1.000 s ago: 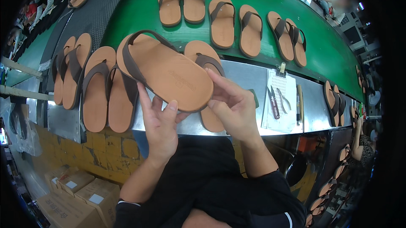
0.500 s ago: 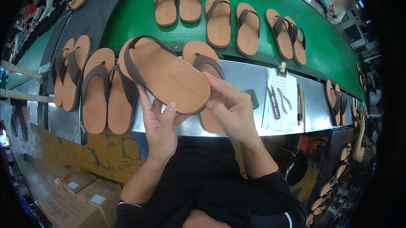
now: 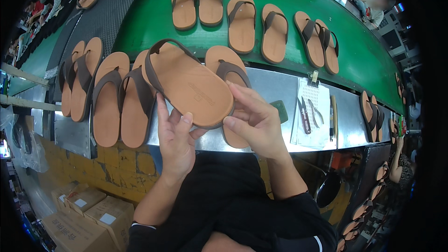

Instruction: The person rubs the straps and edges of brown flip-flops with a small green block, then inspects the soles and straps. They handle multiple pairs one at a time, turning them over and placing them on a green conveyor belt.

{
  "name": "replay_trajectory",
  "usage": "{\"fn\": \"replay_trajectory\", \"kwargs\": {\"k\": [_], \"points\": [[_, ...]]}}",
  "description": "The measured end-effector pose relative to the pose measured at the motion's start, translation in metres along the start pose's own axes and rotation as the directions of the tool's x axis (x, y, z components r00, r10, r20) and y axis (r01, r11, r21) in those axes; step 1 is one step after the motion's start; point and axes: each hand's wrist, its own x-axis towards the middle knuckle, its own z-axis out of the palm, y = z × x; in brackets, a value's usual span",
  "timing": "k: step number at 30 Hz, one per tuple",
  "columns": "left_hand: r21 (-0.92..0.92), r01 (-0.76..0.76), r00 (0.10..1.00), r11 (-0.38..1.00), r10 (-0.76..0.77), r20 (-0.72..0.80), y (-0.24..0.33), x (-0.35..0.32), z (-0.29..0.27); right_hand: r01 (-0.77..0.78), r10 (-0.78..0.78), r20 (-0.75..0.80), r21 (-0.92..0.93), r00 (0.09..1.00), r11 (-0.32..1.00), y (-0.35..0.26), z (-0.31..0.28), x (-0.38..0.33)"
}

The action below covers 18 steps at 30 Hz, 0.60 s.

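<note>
A tan flip-flop [image 3: 191,86] with a dark brown strap is held up above the metal ledge, heel toward my right. My left hand [image 3: 178,137] is closed on its near edge, thumb on top of the footbed and fingers beneath. My right hand [image 3: 256,121] pinches the rounded heel between thumb and fingers. Partly hidden behind it, another flip-flop [image 3: 226,63] lies on the ledge. To the left, a pair of flip-flops [image 3: 106,116] rests side by side, the right one partly covered by the held one. Further left stands one more pair [image 3: 88,72].
Several pairs of flip-flops [image 3: 241,28] lie on the green conveyor belt [image 3: 144,18] beyond the metal ledge [image 3: 347,133]. Right of my hands are a clipped paper sheet [image 3: 322,95], a knife [image 3: 305,116], nippers [image 3: 318,113] and a green object [image 3: 280,111]. Cardboard boxes [image 3: 77,231] sit lower left.
The held flip-flop has shifted and tilted slightly, uncovering a little more of the flip-flop behind its toe. Both hands keep the same grip.
</note>
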Motion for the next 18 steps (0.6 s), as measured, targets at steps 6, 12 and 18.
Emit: {"fn": "replay_trajectory", "kwargs": {"k": [6, 12, 18], "points": [[-0.036, 0.01, 0.999, 0.999, -0.009, 0.038, 0.0, -0.001, -0.004, 0.065, -0.047, 0.118, -0.152, 0.992, 0.986, 0.007, -0.015, 0.008], [-0.131, 0.049, 0.995, 0.99, -0.038, 0.088, 0.0, 0.0, -0.007, 0.009, -0.011, 0.022, 0.096, 1.0, 0.995, 0.003, 0.0, -0.001], [-0.069, 0.041, 0.998, 0.997, -0.037, 0.053, -0.003, 0.0, -0.006, 0.008, -0.01, -0.062, -0.032, 0.998, 0.999, 0.007, 0.001, 0.001]]}}
